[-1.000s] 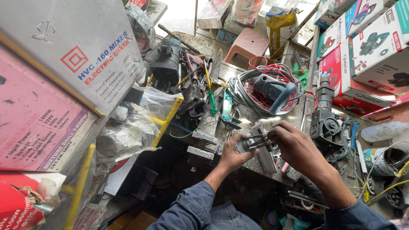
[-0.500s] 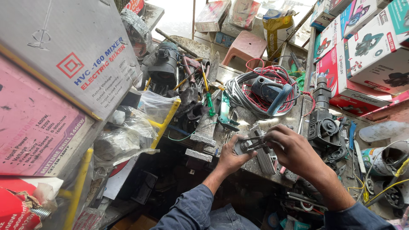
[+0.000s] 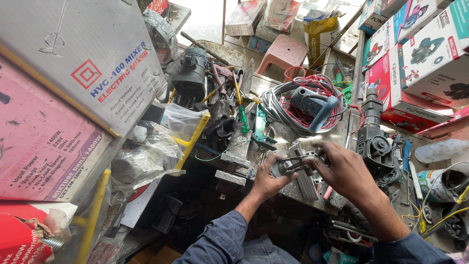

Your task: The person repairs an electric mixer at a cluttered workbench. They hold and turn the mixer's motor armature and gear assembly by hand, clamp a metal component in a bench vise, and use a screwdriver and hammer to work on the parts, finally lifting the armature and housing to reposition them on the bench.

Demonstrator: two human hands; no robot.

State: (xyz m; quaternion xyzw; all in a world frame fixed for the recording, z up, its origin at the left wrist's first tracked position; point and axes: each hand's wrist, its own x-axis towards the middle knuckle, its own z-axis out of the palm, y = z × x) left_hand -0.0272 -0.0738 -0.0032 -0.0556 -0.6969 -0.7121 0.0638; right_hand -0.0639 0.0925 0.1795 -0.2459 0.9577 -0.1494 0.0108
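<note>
On the left side of the view, big cardboard boxes [image 3: 83,73] stand tilted, grey and pink ones, and more boxes with pictures of tools [image 3: 420,54] are stacked at the right. Between them lies the crowded tabletop [image 3: 244,146], full of tools and parts. At its far side a coil of grey and red cable [image 3: 288,105] lies around a blue power tool [image 3: 310,102]. Just right of it a dark motor unit [image 3: 373,142] stands upright. A pink plastic stool [image 3: 286,51] is behind the cable.

Near the front edge of the tabletop, the person's left hand [image 3: 266,181] holds a small grey metal part [image 3: 288,165] from below, its fingers closed around it. The right hand [image 3: 344,171] comes from the right, and its fingers [image 3: 320,149] are bent and pinch the same part from above. The part is in the air, just over a ribbed metal block [image 3: 308,178].
</note>
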